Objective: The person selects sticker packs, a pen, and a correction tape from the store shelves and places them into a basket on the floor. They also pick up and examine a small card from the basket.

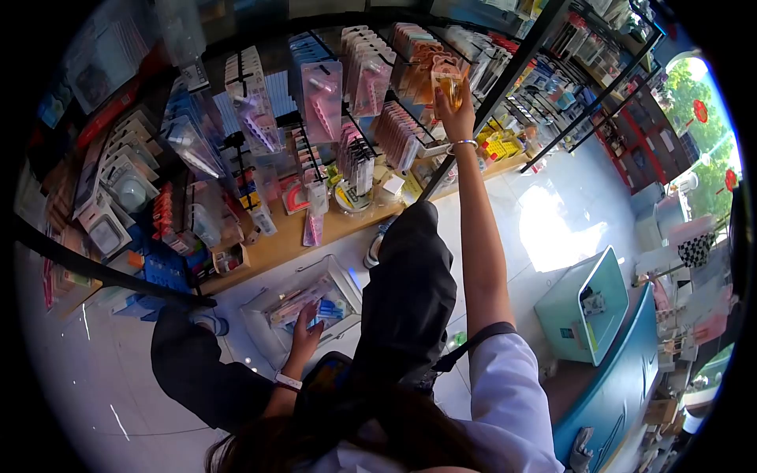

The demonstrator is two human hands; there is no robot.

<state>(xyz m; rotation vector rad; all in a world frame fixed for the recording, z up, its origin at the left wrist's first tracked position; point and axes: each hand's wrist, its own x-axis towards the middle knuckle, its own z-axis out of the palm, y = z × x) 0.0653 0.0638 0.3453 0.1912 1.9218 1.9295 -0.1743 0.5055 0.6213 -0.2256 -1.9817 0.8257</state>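
My right hand (454, 117) is stretched up to the rack, its fingers closed on an orange-and-clear blister pack (448, 77) at the front of a row of similar packs. The item inside the pack is too small to make out. Low on the left, my left hand (306, 331) is over a white open bin (260, 335), fingers extended and apparently holding nothing. Several slim packages (296, 303), some of them blue, lie in that bin. Pink packs with pen-like items (322, 101) hang left of my right hand.
Hooks full of packaged goods line the rack, above a wooden bottom shelf (347, 234). A black post (505, 67) stands just beside my right hand. On the floor to the right is a mint-green bin (564, 303), next to a teal panel (607, 394). My knees are close to the shelf.
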